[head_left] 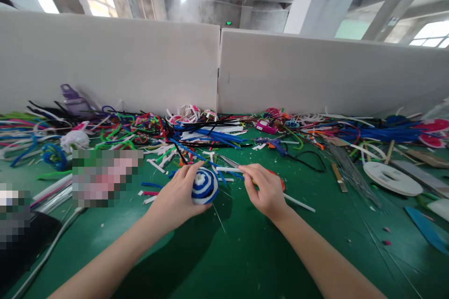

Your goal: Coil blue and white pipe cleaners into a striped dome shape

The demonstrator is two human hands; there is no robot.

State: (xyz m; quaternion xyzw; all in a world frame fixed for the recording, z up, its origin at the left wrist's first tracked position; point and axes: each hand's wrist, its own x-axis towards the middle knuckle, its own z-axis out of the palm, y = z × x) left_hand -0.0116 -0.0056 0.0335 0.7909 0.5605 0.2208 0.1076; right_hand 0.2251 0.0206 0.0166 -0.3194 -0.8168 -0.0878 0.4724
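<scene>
My left hand (180,191) is closed around a blue and white spiral coil (204,186), which looks wound from pipe cleaners. Its fingers cover the left side of the coil. To the right of it, my right hand (264,189) is closed on scissors; their metal blades (228,162) point up and left past the fingertips, and a red-orange handle (278,179) shows behind the hand. A white pipe cleaner (226,169) runs from near the coil to the right fingertips; whether the fingers grip it I cannot tell. Another white stem (300,202) sticks out beyond the right wrist.
Heaps of coloured pipe cleaners (210,133) line the green table's (224,261) back edge below a pale partition (112,60). A glue gun (275,145) with a black cord lies behind my right hand. A white spool (393,178) is at right, a purple bottle (75,101) at left.
</scene>
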